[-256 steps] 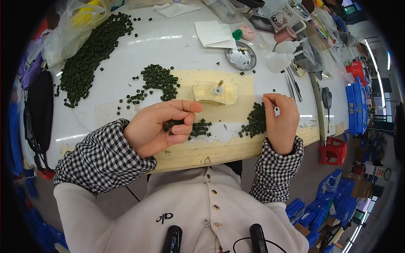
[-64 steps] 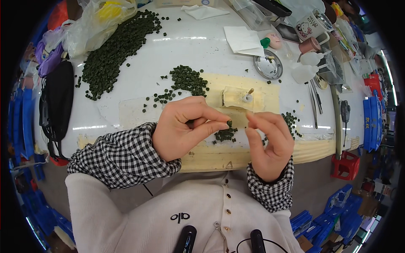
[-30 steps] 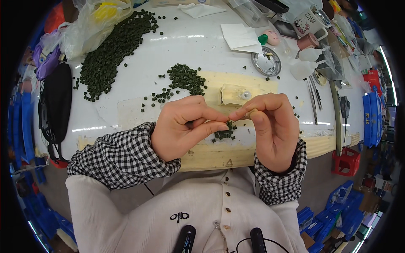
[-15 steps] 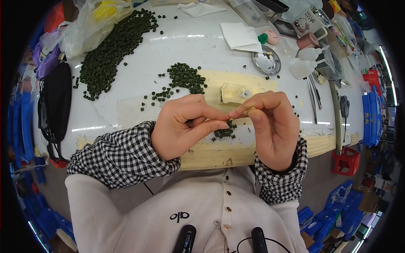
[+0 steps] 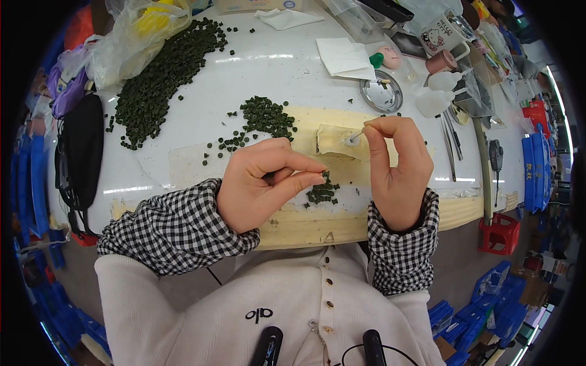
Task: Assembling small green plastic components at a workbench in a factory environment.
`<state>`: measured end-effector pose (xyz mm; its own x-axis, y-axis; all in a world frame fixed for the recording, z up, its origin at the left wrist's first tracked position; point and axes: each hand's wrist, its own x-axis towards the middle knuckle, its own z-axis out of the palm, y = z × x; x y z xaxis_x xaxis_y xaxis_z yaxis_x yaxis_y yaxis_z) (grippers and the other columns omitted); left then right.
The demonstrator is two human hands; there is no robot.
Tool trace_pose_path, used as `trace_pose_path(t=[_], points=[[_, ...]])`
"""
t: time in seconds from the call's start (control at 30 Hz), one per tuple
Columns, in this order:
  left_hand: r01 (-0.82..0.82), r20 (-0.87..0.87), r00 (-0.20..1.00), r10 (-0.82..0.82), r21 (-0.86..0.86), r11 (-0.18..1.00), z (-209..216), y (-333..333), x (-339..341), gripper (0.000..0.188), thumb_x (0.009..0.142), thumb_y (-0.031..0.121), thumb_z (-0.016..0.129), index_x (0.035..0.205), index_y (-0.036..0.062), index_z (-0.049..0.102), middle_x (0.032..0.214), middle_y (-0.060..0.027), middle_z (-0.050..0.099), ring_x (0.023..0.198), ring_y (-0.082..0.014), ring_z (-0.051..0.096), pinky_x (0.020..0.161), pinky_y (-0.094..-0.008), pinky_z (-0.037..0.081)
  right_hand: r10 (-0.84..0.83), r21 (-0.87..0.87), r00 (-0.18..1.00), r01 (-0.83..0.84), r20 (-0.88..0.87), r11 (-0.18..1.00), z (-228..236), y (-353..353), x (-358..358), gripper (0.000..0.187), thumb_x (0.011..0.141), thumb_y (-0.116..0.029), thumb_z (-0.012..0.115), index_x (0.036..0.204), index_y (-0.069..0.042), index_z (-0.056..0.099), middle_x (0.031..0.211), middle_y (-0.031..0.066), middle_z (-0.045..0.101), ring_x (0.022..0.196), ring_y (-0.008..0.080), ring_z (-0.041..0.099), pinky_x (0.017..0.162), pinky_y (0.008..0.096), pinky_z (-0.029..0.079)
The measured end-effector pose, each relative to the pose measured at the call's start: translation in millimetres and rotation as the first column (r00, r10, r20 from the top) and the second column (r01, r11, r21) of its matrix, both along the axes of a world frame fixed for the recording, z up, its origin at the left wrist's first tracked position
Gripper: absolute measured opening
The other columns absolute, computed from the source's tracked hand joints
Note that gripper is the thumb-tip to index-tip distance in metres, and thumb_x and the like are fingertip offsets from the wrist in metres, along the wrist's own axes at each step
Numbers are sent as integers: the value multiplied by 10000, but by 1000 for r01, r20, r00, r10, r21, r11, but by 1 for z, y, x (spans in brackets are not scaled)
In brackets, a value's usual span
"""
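My left hand [image 5: 259, 180] is closed in a pinch, a small dark green part [image 5: 325, 174] at its fingertips. Close by on the right, my right hand [image 5: 400, 174] pinches a thin grey stick [image 5: 358, 135] between thumb and forefinger. The stick's lower end meets a small white piece [image 5: 351, 141] on a cream-coloured block [image 5: 331, 139]; whether it enters it, I cannot tell. Below my left fingertips lies a little heap of dark green parts [image 5: 322, 193]. Another cluster of the same parts [image 5: 268, 116] sits just beyond my left hand.
A large pile of green parts [image 5: 162, 79] spreads at the far left beside a clear plastic bag [image 5: 125, 52]. At the right are a round metal dish [image 5: 381, 94], white tissues [image 5: 343, 58], squeeze bottles [image 5: 434, 100] and tweezers [image 5: 448, 146]. A wooden strip [image 5: 293, 233] runs along the near edge.
My right hand has moved away from my left fingertips, up toward the cream block, and the stick now reaches the white piece. My left hand has stayed nearly in place.
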<state>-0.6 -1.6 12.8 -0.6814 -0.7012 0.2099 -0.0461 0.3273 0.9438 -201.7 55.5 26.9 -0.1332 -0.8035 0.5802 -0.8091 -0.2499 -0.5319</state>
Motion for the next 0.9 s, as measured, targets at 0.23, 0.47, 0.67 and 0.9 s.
trace_pose_path(t=[0.23, 0.47, 0.67, 0.9], points=[[-30, -27, 999, 30, 11, 999, -1, -1, 1, 160, 770, 32, 705, 929, 34, 690, 577, 45, 403, 563, -65, 370, 544, -222, 319, 8, 65, 999, -12, 52, 998, 12, 21, 8, 196, 776, -8, 657, 971, 6, 638, 885, 130, 605, 809, 264, 583, 708, 317, 472], [-37, -48, 998, 35, -45, 998, -3, -3, 0, 181, 765, 17, 704, 944, 45, 688, 557, 44, 403, 561, -77, 376, 539, -235, 316, 211, 210, 925, -285, 317, 935, 0, 40, 25, 301, 790, 36, 622, 1091, 18, 630, 957, 140, 624, 824, 248, 585, 737, 287, 468], [-57, -33, 998, 55, -69, 996, -3, -3, 1, 146, 770, 46, 706, 916, 46, 701, 570, 10, 437, 534, -84, 391, 500, -234, 326, 229, 217, 912, -313, 339, 925, -5, 39, 27, 315, 789, 46, 615, 1102, 12, 630, 966, 137, 632, 826, 243, 587, 737, 287, 469], [-39, -42, 998, 36, -57, 998, -6, -1, 1, 206, 770, -33, 673, 957, 49, 699, 644, -1, 505, 575, -95, 421, 518, -237, 335, 301, 200, 905, -369, 301, 908, -10, 35, 20, 330, 773, 55, 625, 1097, -3, 640, 970, 121, 640, 825, 234, 594, 728, 285, 472]])
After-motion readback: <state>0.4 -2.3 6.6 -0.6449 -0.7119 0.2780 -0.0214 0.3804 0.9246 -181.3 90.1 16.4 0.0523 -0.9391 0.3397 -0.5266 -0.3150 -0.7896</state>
